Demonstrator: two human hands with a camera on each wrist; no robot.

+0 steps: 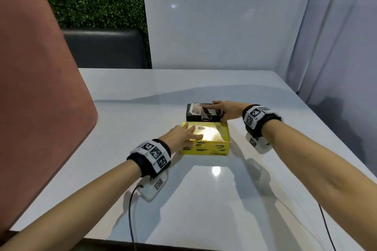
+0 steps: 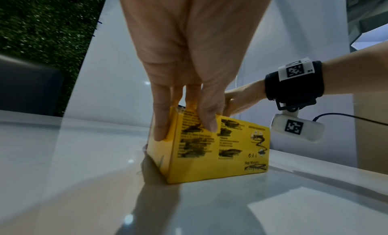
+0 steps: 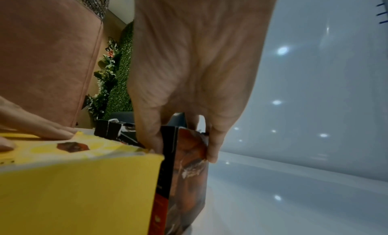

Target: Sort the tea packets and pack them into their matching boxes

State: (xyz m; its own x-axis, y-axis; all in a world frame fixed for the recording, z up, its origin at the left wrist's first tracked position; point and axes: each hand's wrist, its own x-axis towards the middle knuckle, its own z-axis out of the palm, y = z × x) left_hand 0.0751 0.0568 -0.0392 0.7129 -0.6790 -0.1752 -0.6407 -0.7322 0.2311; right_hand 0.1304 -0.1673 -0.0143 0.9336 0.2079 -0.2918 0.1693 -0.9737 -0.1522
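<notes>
Left hand (image 1: pixel 181 134) grips the yellow box's (image 1: pixel 206 146) left end; right hand (image 1: pixel 226 109) clasps the black box (image 1: pixel 195 117) behind it; labels scribbled out.

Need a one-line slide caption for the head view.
Left hand grips the yellow box; right hand grips the black box behind it.
</notes>
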